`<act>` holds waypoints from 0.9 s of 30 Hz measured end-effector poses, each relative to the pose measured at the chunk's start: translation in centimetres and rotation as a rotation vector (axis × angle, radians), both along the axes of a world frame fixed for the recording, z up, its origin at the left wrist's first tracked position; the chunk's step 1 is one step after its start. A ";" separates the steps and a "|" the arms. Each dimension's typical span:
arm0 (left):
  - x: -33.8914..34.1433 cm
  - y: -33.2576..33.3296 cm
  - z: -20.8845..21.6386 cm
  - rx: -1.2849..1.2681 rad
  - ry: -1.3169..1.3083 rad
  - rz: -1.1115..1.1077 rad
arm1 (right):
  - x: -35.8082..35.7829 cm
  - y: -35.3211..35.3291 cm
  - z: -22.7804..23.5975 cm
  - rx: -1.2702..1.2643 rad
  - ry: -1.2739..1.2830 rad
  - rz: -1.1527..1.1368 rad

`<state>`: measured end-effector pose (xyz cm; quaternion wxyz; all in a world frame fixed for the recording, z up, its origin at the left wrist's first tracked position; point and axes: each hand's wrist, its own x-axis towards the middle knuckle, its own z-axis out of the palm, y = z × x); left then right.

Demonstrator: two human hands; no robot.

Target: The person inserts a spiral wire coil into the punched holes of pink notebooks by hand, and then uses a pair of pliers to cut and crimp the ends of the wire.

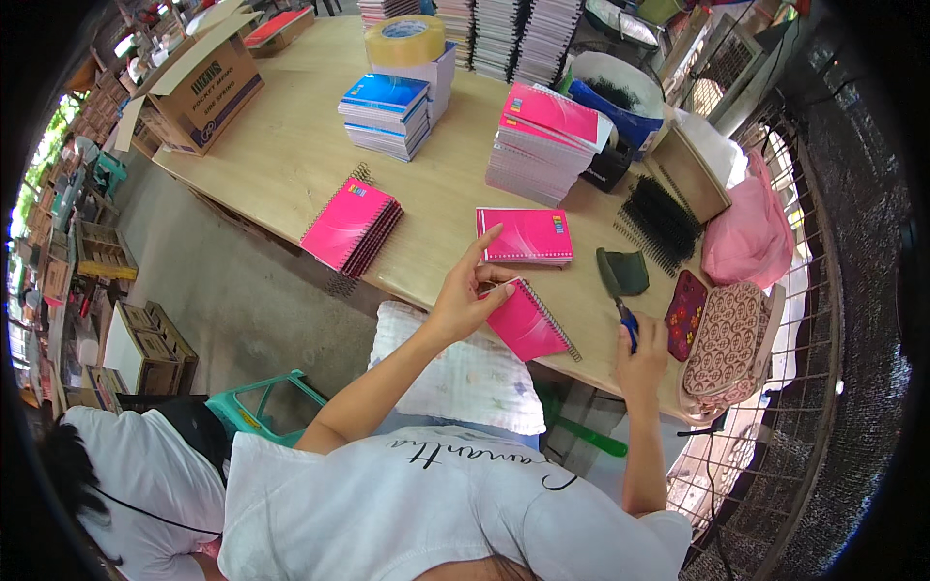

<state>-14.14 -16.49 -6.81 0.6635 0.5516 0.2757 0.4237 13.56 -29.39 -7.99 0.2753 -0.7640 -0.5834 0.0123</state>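
My left hand (472,300) holds a small pink spiral notebook (528,327) at its upper edge, thumb on the cover. The notebook lies tilted at the table's near edge, and its wire coil (554,324) sticks out past the lower right corner. In my right hand (641,358) are blue-handled pliers (629,321), their dark tip beside a dark green pad (623,272). A short stack of pink covers and punched sheets (526,235) lies just beyond my left hand.
Bound pink notebooks (351,225) are piled to the left. Farther back stand blue notebooks (386,102), a tape roll (405,41) and a tall pink stack (544,145). Black coils (661,221), a phone (686,312) and a patterned pouch (728,344) are at right. Another person (145,484) sits at left.
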 end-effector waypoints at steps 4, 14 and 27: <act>0.1 -0.1 1.1 0.011 0.013 0.002 | -4.0 3.0 8.9 0.280 -0.298 0.415; -0.7 0.0 2.2 0.041 0.092 0.028 | -6.2 7.8 11.9 0.404 -0.750 0.784; -8.2 0.7 3.1 0.192 0.127 0.678 | -5.5 4.4 9.6 0.177 0.164 0.387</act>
